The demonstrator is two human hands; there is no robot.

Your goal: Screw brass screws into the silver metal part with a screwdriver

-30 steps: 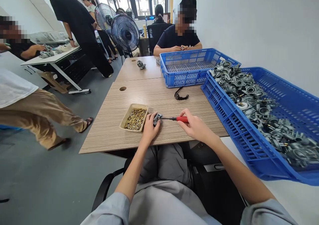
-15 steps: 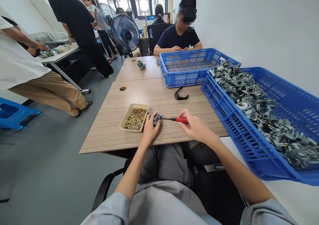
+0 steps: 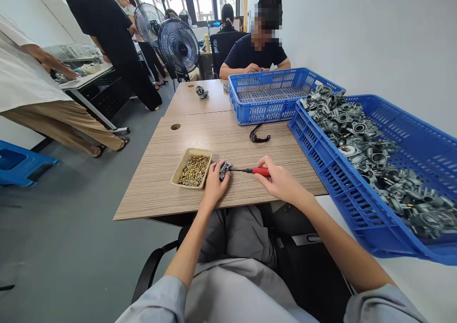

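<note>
Left hand (image 3: 214, 184) is clamped down over a small grey metal part (image 3: 224, 169), pinning it to the worktop (image 3: 228, 137) near the front edge, fingers curled around it. Right hand (image 3: 280, 182) is closed around the red handle of a screwdriver (image 3: 250, 171), held pretty much flat, with the tip poking into the part. So both hands are shut on something, nothing loose.

Just left of the left hand there's a small beige tray (image 3: 193, 168) full of little brass screws, almost touching the fingers. A bit further back in the middle of the worktop lies a black strap thing (image 3: 259, 136), can't tell what it is exactly.

On the right, a big blue crate (image 3: 360, 204) hangs over the edge of the worktop, loaded with grey metal castings (image 3: 367, 156). Behind it sits a second blue crate (image 3: 271, 96), which looks bare inside from here.

Across the far end a person in a dark shirt (image 3: 255, 51) is sitting with hands together on something small. Two standing fans (image 3: 178, 44) behind, and more people at another table off to the left.
</note>
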